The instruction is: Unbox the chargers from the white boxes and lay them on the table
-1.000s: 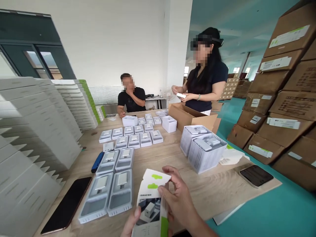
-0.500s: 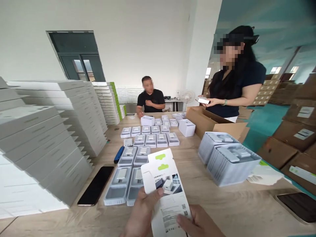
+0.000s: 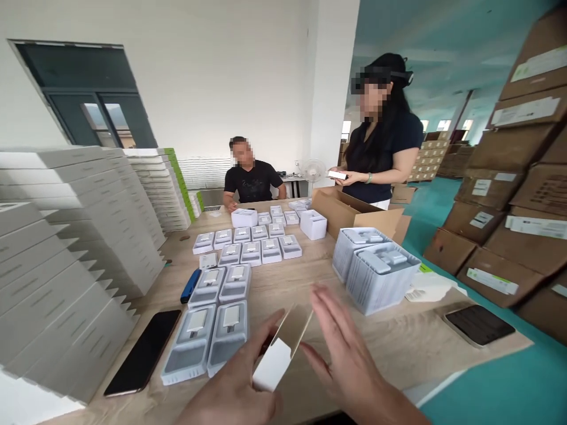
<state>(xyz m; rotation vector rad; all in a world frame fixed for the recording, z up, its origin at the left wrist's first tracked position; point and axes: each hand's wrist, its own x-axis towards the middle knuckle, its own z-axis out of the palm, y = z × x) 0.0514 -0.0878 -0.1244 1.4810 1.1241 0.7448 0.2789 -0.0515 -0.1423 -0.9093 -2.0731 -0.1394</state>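
- Grasping a folded card carton (image 3: 277, 354) in the air over the table edge, the left hand (image 3: 234, 386) has its fingers closed along the carton's side.
- The right hand (image 3: 349, 360) is open, fingers spread wide, just beside the carton; whether it touches the card is hard to tell.
- The carton sits between the two hands, its white outer face low and its brown inner face showing above.
- Just left of the carton lie white moulded trays (image 3: 183, 351), each holding a flat white device, on a wooden table (image 3: 390, 336).
- A black smartphone (image 3: 142, 352) lies left of those trays, a blue object (image 3: 190, 285) beyond them, and a second phone (image 3: 479, 325) lies at the table's right corner.
- Stacked trays (image 3: 381, 278) stand right of the hands.
- Further rows of trays (image 3: 248, 249) fill the middle of the table, beside an open cardboard box (image 3: 349, 213).
- Beyond, a standing person (image 3: 381, 159) holds a small white box (image 3: 337, 175), and a seated person (image 3: 250, 177) rests at the table's far end.
- Tall stacks of white flat cartons (image 3: 75, 265) line the left, brown shipping cartons (image 3: 500, 195) the right.
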